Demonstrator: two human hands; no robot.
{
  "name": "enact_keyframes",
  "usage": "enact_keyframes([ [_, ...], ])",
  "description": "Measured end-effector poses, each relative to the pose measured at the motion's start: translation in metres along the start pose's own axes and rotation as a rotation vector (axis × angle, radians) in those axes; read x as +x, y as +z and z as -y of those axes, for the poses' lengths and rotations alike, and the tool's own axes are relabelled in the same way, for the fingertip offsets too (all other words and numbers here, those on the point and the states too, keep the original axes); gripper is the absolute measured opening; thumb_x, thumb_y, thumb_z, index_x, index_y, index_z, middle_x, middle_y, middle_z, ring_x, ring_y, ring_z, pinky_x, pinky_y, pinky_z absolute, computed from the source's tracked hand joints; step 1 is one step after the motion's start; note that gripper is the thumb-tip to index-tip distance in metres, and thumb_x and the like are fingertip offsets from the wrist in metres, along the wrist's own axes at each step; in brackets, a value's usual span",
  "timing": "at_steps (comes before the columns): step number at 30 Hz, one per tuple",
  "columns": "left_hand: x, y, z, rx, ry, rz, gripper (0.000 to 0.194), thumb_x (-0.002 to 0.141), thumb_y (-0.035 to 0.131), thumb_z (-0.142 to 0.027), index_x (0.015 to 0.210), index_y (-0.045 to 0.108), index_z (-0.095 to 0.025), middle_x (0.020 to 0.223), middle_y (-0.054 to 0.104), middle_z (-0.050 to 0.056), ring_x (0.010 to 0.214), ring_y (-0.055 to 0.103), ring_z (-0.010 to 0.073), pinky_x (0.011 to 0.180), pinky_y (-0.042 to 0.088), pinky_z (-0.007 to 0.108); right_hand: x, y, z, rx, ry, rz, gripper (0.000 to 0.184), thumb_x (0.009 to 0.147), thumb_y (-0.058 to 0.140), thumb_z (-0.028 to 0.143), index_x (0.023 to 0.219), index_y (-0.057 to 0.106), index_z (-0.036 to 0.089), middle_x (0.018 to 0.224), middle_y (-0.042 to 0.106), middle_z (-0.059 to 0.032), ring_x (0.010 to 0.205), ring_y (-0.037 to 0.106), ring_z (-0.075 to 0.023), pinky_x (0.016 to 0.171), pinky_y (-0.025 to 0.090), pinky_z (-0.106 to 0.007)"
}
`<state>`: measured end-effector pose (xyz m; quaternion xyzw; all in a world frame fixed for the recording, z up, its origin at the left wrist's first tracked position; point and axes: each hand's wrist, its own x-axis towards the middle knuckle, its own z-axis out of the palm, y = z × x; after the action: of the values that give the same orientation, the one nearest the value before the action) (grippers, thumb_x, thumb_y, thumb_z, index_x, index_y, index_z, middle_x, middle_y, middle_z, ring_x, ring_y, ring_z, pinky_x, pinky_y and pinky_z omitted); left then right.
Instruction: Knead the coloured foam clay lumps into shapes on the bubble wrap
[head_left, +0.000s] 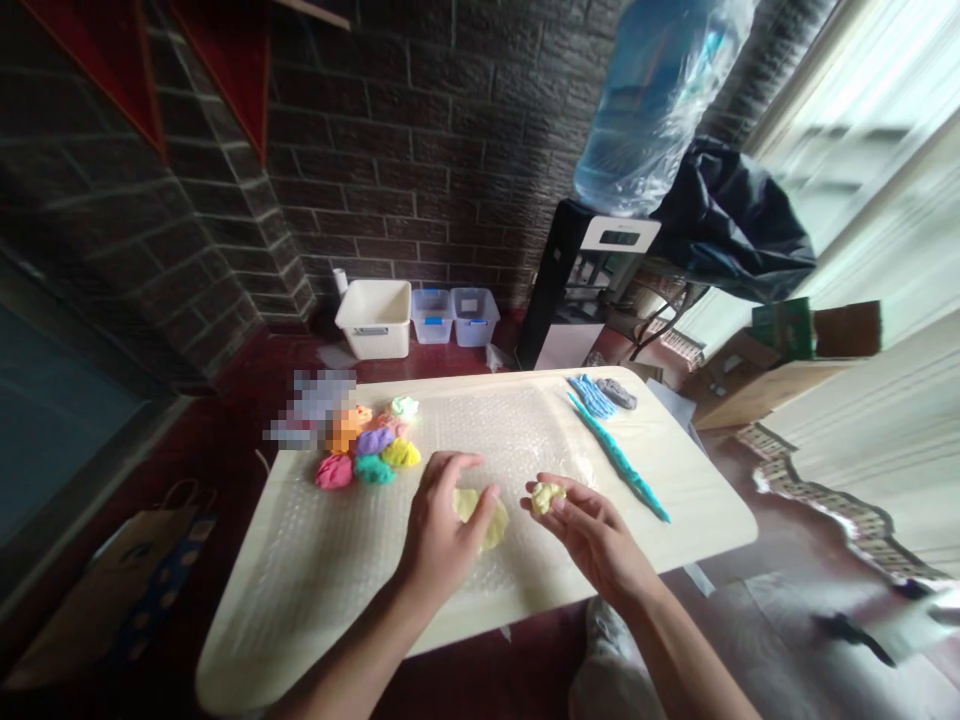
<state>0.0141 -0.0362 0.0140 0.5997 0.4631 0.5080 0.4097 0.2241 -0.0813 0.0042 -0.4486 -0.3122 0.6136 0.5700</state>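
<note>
Pinched in the fingers of my right hand (589,525) is a small crumpled lump of pale yellow modelling clay (547,496), held above the bubble wrap (517,430). My left hand (450,520) hovers with thumb and fingers apart and nothing between them. Under and beside it, a flattened pale yellow clay piece (493,524) lies on the wrap, partly hidden by the hand. To the left sits a cluster of coloured clay lumps, among them a purple one (374,440), a yellow one (401,453), a green one (373,469) and a pink-red one (334,471).
On the table (697,480), a long turquoise clay roll (621,458) lies at the right, near blue clay strands (592,396) and a grey clay piece (618,393). Behind stand a white bin (377,320), two clear boxes and a water dispenser (574,290).
</note>
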Motion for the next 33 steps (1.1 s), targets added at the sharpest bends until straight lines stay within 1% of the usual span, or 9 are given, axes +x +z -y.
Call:
enact_keyframes([
  [5,-0.012,0.024,-0.005,-0.345,-0.332,0.319,0.024,0.091,0.079,-0.041,0.103,0.076,-0.02,0.098,0.076,0.009,0.09,0.072,0.0238,0.079,0.057,0.031,-0.007,0.013,0.007,-0.045,-0.032,0.071,0.029,0.083,0.089,0.039,0.109,0.084,0.026,0.106,0.083,-0.0082,0.095,0.075,-0.0257,0.098,0.057,-0.047],
  [9,-0.009,0.027,0.0,-0.402,-0.376,0.368,0.025,0.091,0.08,-0.04,0.101,0.079,-0.017,0.096,0.078,0.01,0.083,0.071,0.0199,0.077,0.057,0.027,-0.006,0.013,0.003,-0.067,-0.054,0.107,0.028,0.087,0.087,0.036,0.113,0.084,0.028,0.11,0.082,-0.0062,0.099,0.074,-0.0243,0.095,0.058,-0.043],
  [12,-0.008,0.022,0.007,-0.342,-0.333,0.387,0.025,0.092,0.079,-0.038,0.104,0.08,-0.017,0.101,0.08,0.012,0.09,0.074,0.0217,0.082,0.059,0.029,-0.005,0.012,-0.001,-0.132,-0.073,0.058,0.031,0.085,0.089,0.037,0.115,0.085,0.028,0.117,0.081,-0.0064,0.105,0.074,-0.0241,0.099,0.058,-0.042],
  [17,-0.008,0.016,0.02,-0.167,-0.184,0.373,0.027,0.095,0.075,-0.037,0.113,0.077,-0.017,0.105,0.08,0.012,0.094,0.076,0.0237,0.082,0.06,0.033,-0.004,0.017,-0.005,-0.175,-0.092,-0.022,0.04,0.081,0.093,0.041,0.116,0.083,0.025,0.107,0.082,-0.0079,0.103,0.075,-0.0246,0.099,0.059,-0.042],
  [21,-0.007,0.013,0.016,0.084,0.022,0.267,0.011,0.093,0.073,-0.023,0.103,0.076,-0.018,0.099,0.078,0.008,0.088,0.073,0.0204,0.081,0.058,0.033,-0.002,0.021,-0.012,-0.177,-0.052,-0.029,0.04,0.078,0.095,0.043,0.11,0.082,0.022,0.102,0.081,-0.0078,0.094,0.076,-0.0232,0.09,0.061,-0.038],
  [23,-0.007,0.012,0.011,0.17,0.144,0.222,0.011,0.089,0.073,-0.014,0.099,0.074,-0.019,0.099,0.076,0.007,0.092,0.072,0.0207,0.084,0.057,0.033,-0.001,0.024,-0.015,-0.164,-0.034,-0.014,0.041,0.074,0.098,0.043,0.105,0.082,0.022,0.095,0.08,-0.0061,0.087,0.075,-0.0213,0.084,0.061,-0.036],
  [25,-0.007,0.01,0.008,0.2,0.186,0.216,0.013,0.087,0.073,-0.01,0.095,0.072,-0.019,0.098,0.076,0.006,0.094,0.072,0.0206,0.085,0.056,0.033,0.001,0.026,-0.016,-0.146,-0.037,0.01,0.04,0.071,0.1,0.043,0.099,0.082,0.021,0.089,0.079,-0.0046,0.08,0.073,-0.0194,0.08,0.06,-0.034],
  [27,-0.006,0.009,0.009,0.161,0.119,0.243,0.013,0.085,0.076,-0.011,0.095,0.073,-0.019,0.095,0.078,0.005,0.09,0.073,0.0198,0.083,0.056,0.032,0.002,0.027,-0.014,-0.156,-0.046,0.042,0.037,0.071,0.099,0.045,0.094,0.084,0.02,0.085,0.078,-0.0043,0.078,0.071,-0.0181,0.079,0.058,-0.032],
  [33,0.001,0.008,0.024,-0.213,-0.266,0.395,0.025,0.074,0.09,-0.022,0.096,0.082,-0.017,0.096,0.084,0.009,0.089,0.079,0.0228,0.083,0.061,0.032,0.004,0.02,-0.003,-0.256,0.006,0.156,0.034,0.075,0.096,0.049,0.088,0.086,0.019,0.073,0.076,-0.0045,0.071,0.066,-0.0164,0.073,0.053,-0.03],
])
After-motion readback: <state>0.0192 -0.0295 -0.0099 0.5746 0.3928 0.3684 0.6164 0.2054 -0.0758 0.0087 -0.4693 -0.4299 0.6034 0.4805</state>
